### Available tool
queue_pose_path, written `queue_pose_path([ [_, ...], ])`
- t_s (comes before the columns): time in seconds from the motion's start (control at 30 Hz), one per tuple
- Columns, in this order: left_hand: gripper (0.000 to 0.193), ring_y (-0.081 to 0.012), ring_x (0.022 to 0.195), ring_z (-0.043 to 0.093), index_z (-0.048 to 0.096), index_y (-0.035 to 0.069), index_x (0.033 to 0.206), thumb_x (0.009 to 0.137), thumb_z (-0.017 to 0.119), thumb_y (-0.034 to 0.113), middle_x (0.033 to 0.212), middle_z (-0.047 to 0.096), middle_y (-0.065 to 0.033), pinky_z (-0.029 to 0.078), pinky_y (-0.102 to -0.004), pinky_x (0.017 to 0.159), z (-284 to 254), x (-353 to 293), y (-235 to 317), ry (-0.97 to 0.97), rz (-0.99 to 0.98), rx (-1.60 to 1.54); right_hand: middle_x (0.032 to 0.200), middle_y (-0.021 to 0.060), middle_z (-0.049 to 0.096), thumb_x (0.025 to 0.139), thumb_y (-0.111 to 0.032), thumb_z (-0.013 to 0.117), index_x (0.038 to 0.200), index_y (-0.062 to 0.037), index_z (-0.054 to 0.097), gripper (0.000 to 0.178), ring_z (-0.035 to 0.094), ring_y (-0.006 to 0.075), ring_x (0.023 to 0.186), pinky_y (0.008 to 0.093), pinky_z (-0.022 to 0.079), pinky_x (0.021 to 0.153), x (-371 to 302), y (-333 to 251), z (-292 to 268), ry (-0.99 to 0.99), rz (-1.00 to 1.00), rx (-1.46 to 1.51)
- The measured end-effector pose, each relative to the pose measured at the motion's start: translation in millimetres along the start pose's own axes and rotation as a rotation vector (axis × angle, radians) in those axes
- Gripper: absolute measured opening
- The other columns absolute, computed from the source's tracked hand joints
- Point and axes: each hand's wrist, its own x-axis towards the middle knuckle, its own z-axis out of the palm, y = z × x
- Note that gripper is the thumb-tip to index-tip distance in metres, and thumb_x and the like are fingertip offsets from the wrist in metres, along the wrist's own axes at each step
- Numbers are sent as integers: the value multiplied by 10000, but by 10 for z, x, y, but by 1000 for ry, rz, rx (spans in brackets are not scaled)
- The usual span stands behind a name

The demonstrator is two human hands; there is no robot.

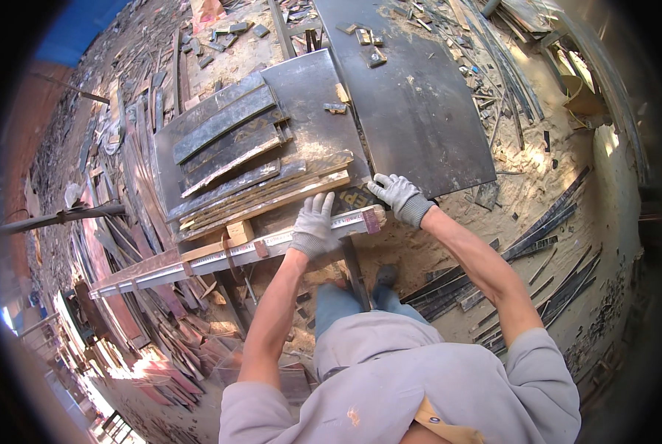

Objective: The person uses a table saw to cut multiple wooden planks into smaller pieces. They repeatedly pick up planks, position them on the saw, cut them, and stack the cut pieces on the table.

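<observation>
We place the left hand [314, 224], in a grey knit glove, flat on the long pale straightedge rail [220, 257]; the fingers lie spread apart, pointing away from us, pressing down rather than clamped around anything. The rail runs from the lower left up to a reddish end piece [372, 220] just right of that hand. The right hand [396, 192], gloved alike, rests at the near corner of the large dark panel [412, 96], just beyond the rail's end; its fingers are loosely spread over the panel's near edge, and we cannot tell whether they grip the edge or only touch it. This panel is flat, matte and dusty, with a straight near edge and small wood offcuts [368, 41] scattered on its far part. To its left, a second dark sheet [308, 103] carries a stack of narrow dark strips [227, 140], layered and overlapping, with a pale timber batten [264, 203] along the near edge, close to the rail. Open room lies to the right of the large panel, where sandy ground [538, 185] is bare near the panel's right edge; further thin dark slats [538, 244] lie fanned below it. The left side is crowded with stacked boards and scrap [123, 148].
</observation>
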Motion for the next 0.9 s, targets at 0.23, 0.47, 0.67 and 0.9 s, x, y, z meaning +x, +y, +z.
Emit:
queue_pose_path([
  [0.23, 1224, -430, 1395, 480, 392, 1, 1642, 750, 851, 703, 1503, 494, -242, 434, -500, 1203, -51, 68, -41, 69, 29, 1, 1562, 242, 581, 888, -127, 735, 1536, 1, 568, 681, 585, 440, 1404, 486, 458, 1220, -268, -181, 36, 270, 262, 210],
  [0.47, 1118, -441, 1450, 460, 371, 22, 1655, 733, 859, 424, 1536, 469, -264, 449, -491, 1202, -254, 355, -283, 79, 36, 41, 1628, 270, 531, 1038, -208, 508, 1594, 71, 478, 623, 498, 414, 1534, 531, 287, 1340, 217, -1330, 84, 307, -19, -108],
  [0.67, 1084, -444, 1456, 456, 385, 30, 1646, 737, 853, 389, 1540, 465, -276, 444, -475, 1222, -631, 850, -511, 106, 0, 65, 1219, 180, 730, 966, -164, 606, 1262, -5, 690, 346, 702, 314, 1146, 429, 521, 1034, 1447, -1008, 79, 249, 128, -59],
  [0.9, 1067, -445, 1473, 451, 386, 43, 1655, 757, 833, 408, 1561, 468, -274, 458, -473, 1216, -934, 1286, -600, 82, 6, 70, 1247, 181, 748, 926, -152, 693, 1220, -42, 720, 315, 727, 315, 1164, 413, 545, 1038, 1779, -769, -483, 120, 169, -8],
])
